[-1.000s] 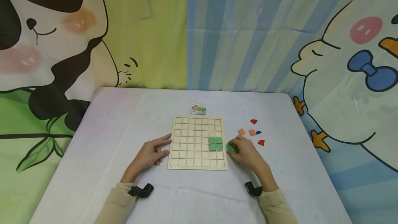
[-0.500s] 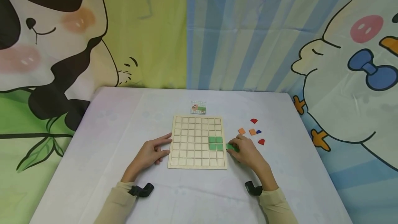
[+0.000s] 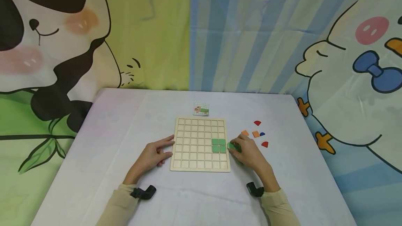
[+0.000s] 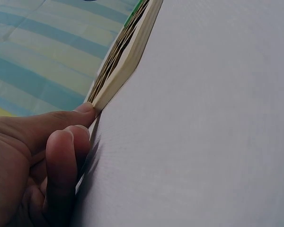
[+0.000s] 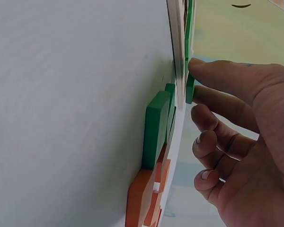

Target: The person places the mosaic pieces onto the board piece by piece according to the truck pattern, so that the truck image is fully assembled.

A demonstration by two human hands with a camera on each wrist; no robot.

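A pale wooden grid board lies mid-table, with several green square tiles set in cells at its right side. My left hand rests against the board's left edge, thumb and forefinger extended; in the left wrist view the thumb meets a corner. Beyond the right edge, my right hand pinches a green square tile between thumb and forefinger, its other fingers loosely bent. Below that hand, loose green tiles lie on the table beside orange ones, mostly hidden from the head view.
Right of the board lie orange squares, red quarter-round pieces and a blue half-round piece. A small picture card with a gridded pattern sits behind the board. Cartoon-printed curtains hang behind the white-covered table.
My right hand has shifted very slightly left toward the board with the green tile. My left hand stays at the board's left edge.
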